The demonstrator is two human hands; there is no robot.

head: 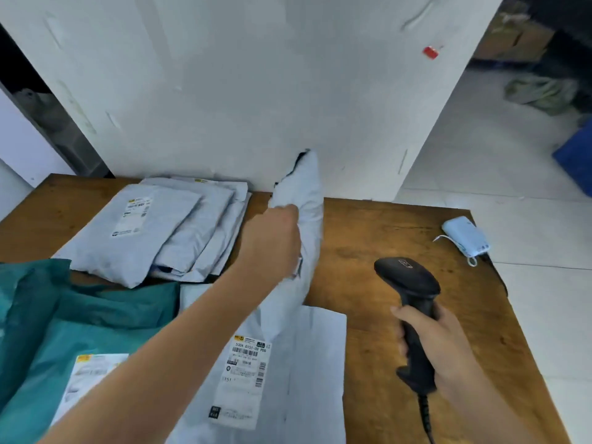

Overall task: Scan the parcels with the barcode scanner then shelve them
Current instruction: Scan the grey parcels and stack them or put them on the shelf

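My left hand (272, 238) grips a grey mailer parcel (309, 203) by its edge and holds it tilted up on end above the wooden table (400, 238). My right hand (439, 344) holds the black barcode scanner (413, 296) by its handle, head pointing up and away, right of the lifted parcel. A flat grey parcel with a white shipping label (246, 376) lies under my left forearm. A teal parcel (64, 322) with a label lies at the near left. A stack of grey parcels (173, 229) sits at the back left of the table.
A white wall (256, 75) rises right behind the table. A small light-blue device with a cord (464, 235) lies near the table's right edge. To the right is tiled floor with a blue crate (576, 155) and cardboard boxes further back.
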